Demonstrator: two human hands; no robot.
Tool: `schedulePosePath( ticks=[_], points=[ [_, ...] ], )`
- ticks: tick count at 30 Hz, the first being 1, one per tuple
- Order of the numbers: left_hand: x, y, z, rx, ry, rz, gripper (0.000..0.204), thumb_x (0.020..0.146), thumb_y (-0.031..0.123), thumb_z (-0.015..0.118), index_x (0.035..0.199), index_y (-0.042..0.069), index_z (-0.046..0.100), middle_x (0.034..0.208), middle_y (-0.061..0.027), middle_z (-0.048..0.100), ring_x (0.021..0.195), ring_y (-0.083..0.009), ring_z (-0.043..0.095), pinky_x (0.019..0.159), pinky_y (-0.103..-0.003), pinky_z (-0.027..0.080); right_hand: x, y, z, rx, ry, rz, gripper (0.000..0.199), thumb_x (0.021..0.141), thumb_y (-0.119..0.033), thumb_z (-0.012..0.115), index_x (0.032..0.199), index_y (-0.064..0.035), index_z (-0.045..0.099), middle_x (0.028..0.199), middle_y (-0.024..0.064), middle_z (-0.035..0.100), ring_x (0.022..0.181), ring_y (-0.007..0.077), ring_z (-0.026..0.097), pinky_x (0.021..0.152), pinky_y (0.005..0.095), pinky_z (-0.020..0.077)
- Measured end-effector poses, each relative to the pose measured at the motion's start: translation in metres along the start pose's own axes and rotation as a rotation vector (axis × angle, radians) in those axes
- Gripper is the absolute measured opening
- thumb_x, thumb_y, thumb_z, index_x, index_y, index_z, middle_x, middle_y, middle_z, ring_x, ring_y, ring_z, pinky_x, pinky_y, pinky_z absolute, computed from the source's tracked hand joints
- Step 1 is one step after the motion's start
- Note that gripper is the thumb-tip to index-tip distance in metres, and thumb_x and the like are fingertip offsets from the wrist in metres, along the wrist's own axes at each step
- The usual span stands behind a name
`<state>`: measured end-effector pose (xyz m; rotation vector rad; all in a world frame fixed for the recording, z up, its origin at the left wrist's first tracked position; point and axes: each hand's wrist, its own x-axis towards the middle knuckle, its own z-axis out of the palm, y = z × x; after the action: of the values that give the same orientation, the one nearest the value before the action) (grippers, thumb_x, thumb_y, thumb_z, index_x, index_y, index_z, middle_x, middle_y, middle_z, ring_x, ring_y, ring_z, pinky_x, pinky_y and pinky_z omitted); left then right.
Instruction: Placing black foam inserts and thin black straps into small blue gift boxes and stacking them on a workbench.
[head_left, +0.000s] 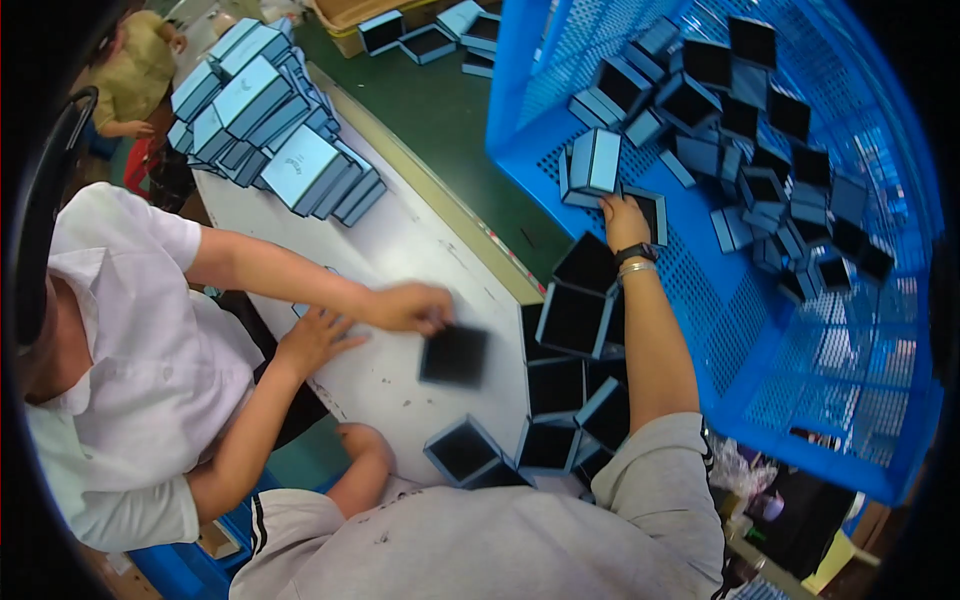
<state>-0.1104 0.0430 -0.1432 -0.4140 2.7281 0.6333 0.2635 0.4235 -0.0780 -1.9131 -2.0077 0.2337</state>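
My right hand (625, 222), with a dark wristband and a bracelet, reaches into the large blue plastic crate (560, 200). Its fingers grip the lower edge of a light blue box (597, 162). Beside those fingers is a box part with a dark inside (655, 208), partly covered by the hand. Of my left arm only a bent part (362, 465) shows at the table's near edge; the left hand is out of sight. Several open boxes with black insides (575, 318) lie heaped by my right forearm. Another open box (462, 448) rests on the white table (385, 385) before me.
At left, a co-worker in a white shirt (150, 350) holds a blurred dark square box part (452, 355) above the table. Closed light blue boxes (300, 165) are stacked at its far end. Many loose boxes (760, 185) lie in the crate. Another person (130, 70) is farther back.
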Motion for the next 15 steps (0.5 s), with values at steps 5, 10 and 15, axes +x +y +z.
schedulePosePath(
  ticks=[5, 10, 15],
  points=[
    [0.007, -0.013, 0.001, -0.123, -0.134, 0.083, 0.061, 0.096, 0.041, 0.025, 0.106, -0.008, 0.059, 0.107, -0.0249, 0.060, 0.100, -0.0377, 0.058, 0.090, -0.038, 0.045, -0.092, 0.017, -0.093, -0.062, 0.105, -0.041, 0.017, 0.083, -0.016, 0.057, 0.096, -0.0072, 0.062, 0.097, 0.0204, 0.058, 0.087, 0.0401, 0.057, 0.074, 0.0471, 0.0479],
    [0.024, -0.024, -0.004, -0.403, -0.403, 0.111, 0.061, 0.096, 0.043, 0.026, 0.112, -0.009, 0.054, 0.112, -0.0235, 0.058, 0.103, -0.0344, 0.056, 0.090, -0.037, 0.044, -0.272, 0.010, -0.200, -0.173, 0.059, -0.031, 0.031, 0.076, -0.002, 0.053, 0.106, -0.0022, 0.058, 0.119, 0.0250, 0.049, 0.104, 0.0419, 0.049, 0.090, 0.0455, 0.0422],
    [0.047, -0.048, -0.010, -0.600, -0.631, 0.088, 0.062, 0.096, 0.044, 0.026, 0.117, -0.010, 0.050, 0.116, -0.0224, 0.056, 0.105, -0.0318, 0.055, 0.090, -0.036, 0.043, -0.462, -0.026, -0.241, -0.194, -0.150, 0.248, 0.030, 0.073, 0.000, 0.052, 0.103, 0.0060, 0.056, 0.122, 0.0323, 0.045, 0.111, 0.0453, 0.045, 0.097, 0.0456, 0.0373]
  ],
)
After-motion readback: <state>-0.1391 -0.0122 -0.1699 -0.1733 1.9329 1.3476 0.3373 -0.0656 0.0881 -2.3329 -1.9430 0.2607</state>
